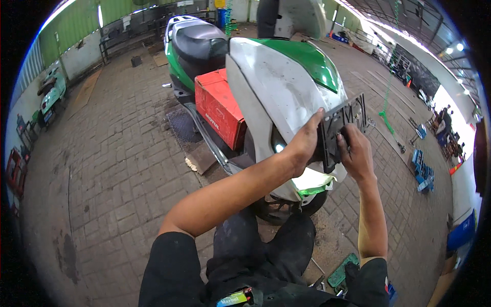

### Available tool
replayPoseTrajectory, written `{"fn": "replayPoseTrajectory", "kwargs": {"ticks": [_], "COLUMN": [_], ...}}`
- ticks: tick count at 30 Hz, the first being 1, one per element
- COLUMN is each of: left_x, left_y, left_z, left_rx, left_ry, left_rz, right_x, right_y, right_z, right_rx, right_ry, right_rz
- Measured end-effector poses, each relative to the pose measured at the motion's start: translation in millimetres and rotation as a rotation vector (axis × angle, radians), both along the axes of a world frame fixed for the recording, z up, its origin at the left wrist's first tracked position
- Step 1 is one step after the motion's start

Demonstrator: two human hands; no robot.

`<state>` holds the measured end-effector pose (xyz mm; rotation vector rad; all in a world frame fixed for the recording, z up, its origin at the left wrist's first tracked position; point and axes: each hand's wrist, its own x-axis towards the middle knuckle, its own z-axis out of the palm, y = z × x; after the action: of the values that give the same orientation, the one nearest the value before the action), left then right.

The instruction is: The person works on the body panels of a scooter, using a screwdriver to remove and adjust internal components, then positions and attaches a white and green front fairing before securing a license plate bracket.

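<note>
A black, rectangular number plate bracket (335,122) with slots and pale marks stands tilted at the nose of a green and white scooter (276,66). My left hand (306,139) is closed on the bracket's left edge; some of its fingers are hidden behind it. My right hand (356,152) is at the bracket's lower right part, its thumb and fingers curled in a pinch against the front face. Whatever lies between those fingertips is too small to make out. Just below both hands is the scooter's bright front panel with a green edge (313,191).
A red cardboard box (217,107) rests on the scooter's footboard. The front wheel (276,211) stands near my knees. A green tool case (341,273) with tools lies low right on the brick floor. Blue metal stands (422,171) and a hanging green coiled hose (386,120) are farther right.
</note>
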<state>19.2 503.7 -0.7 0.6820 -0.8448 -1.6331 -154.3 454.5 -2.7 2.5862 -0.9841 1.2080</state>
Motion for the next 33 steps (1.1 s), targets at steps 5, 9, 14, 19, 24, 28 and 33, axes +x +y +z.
{"fn": "replayPoseTrajectory", "kwargs": {"ticks": [5, 9, 14, 19, 24, 28, 33], "left_x": [2, 4, 3, 12, -7, -8, 4], "left_y": [-9, -2, -3, -4, 6, 10, 6], "left_z": [-7, -2, -2, -7, 16, 14, 2], "left_rx": [0.017, 0.008, 0.046, 0.039, 0.120, 0.152, -0.173], "left_ry": [0.093, 0.042, 0.008, 0.035, 0.000, -0.028, 0.140], "left_rz": [-0.119, -0.116, -0.165, -0.110, 0.037, 0.139, -0.446], "right_x": [-13, -7, -17, -4, -19, -10, -19], "right_y": [-10, -6, -8, -16, -20, -34, -31], "right_z": [-4, -4, -9, -12, -8, -26, -28], "right_rx": [0.029, -0.037, 0.064, 0.009, -0.045, -0.026, -0.117], "right_ry": [0.124, 0.015, 0.146, 0.069, 0.021, 0.113, 0.004], "right_rz": [-0.043, 0.045, -0.065, -0.008, -0.008, 0.001, -0.026]}}
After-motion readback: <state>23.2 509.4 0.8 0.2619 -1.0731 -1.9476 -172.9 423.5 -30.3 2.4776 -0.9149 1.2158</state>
